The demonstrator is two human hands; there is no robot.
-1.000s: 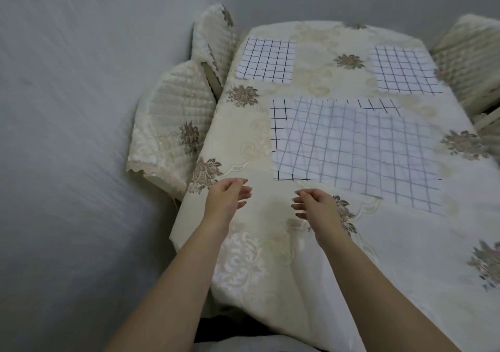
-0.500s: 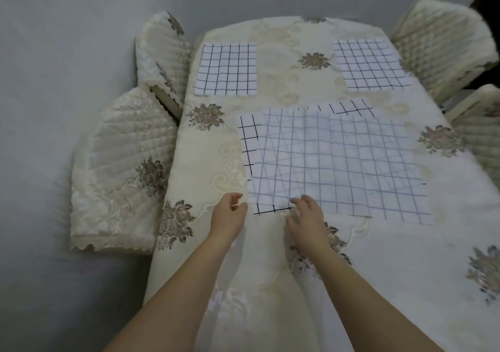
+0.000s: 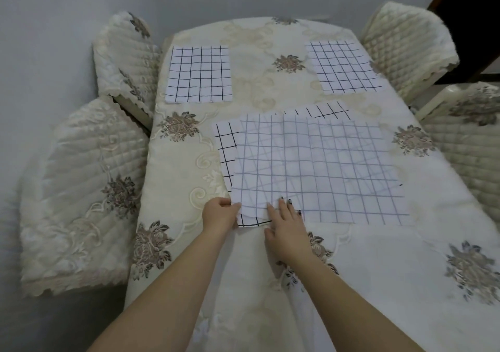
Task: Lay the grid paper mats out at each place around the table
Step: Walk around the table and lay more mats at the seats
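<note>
Two grid mats [image 3: 198, 73] already lay at eleven and one o'clock, while my left hand [image 3: 220, 214] pinched the near corner of the overlapping stack [image 3: 311, 168] at table centre and my right hand [image 3: 289, 226] pressed flat, fingers spread, with the nearer places unset.

left hand [image 3: 220, 214]: fingers pinched together, arm extended | right hand [image 3: 286, 226]: flat, fingers spread, palm down

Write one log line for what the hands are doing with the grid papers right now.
left hand: pinching corner of stacked grid mats | right hand: flat on same corner | placed: far-left mat, far-right mat
</note>
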